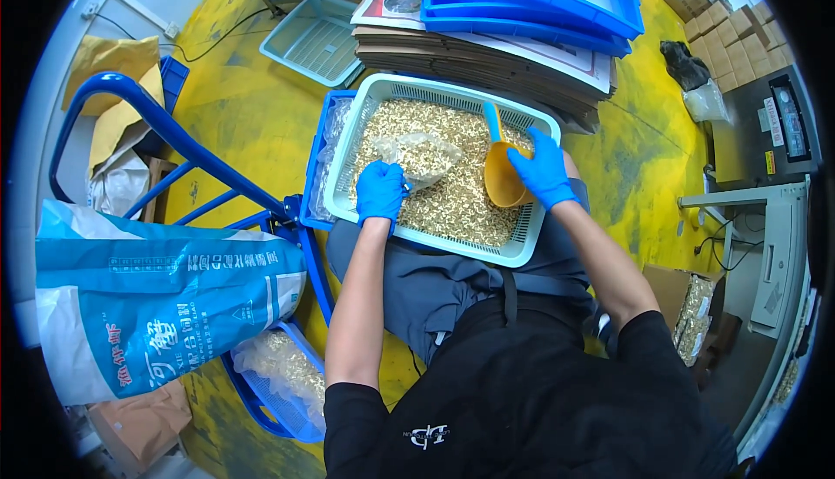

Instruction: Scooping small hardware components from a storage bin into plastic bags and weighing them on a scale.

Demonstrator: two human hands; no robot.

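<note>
A pale green plastic basket [520, 256] rests over my lap, filled with small tan, flake-like pieces [452, 218]. My left hand [382, 192], in a blue glove, is closed on the gathered end of a clear plastic bag [426, 156] that holds some of the same pieces. The bag lies on top of the heap. A yellow scoop [502, 176] with a light blue handle sits at the right of the basket, its handle toward the far rim. My right hand [544, 170], also gloved, is beside the scoop's bowl, fingers stretched and apart, overlapping its edge.
Flattened cardboard [487, 66] is stacked beyond the basket, topped by blue trays [531, 23]. A blue tubular frame [187, 144] and a large blue-white sack [174, 296] stand at left. Below them sits a blue basket of filled bags [300, 414]. A grey-white machine [770, 262] stands at right.
</note>
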